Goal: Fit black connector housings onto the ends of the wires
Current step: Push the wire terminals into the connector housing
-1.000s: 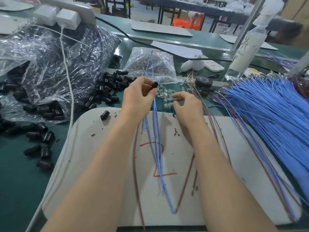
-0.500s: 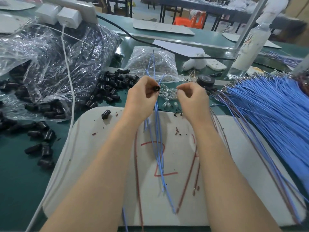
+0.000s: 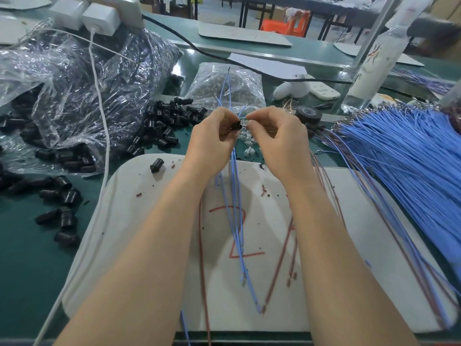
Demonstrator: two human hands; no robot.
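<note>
Head view of a wiring station. The left hand (image 3: 212,143) grips a black connector housing (image 3: 235,126) between thumb and curled fingers, raised above the far edge of a white mat (image 3: 349,283) with its open end turned toward the right hand (image 3: 277,143). The right thumb and forefinger are pinched together on a thin wire end (image 3: 244,119) right at that open end; its colour cannot be told, nor whether it has entered the housing. The remaining right fingers are loosely curled.

A few blue wires (image 3: 235,186) run from above the hands, past the left palm and down across the mat, which bears a red hand-drawn mark. Red wires (image 3: 202,270) lie on the mat beside them. One loose housing (image 3: 156,165) rests at the mat's far left corner.

On the green counter (image 3: 30,270), a pile of housings (image 3: 164,126) lies left of the hands, spilling from a large clear plastic bag (image 3: 82,96); others are scattered nearer the left edge. A smaller bag (image 3: 224,83) sits behind the hands. A thick bundle of blue wires (image 3: 399,158) fans out at the right, near a roll of black tape (image 3: 308,114). A white cable (image 3: 104,146) crosses the large bag.
</note>
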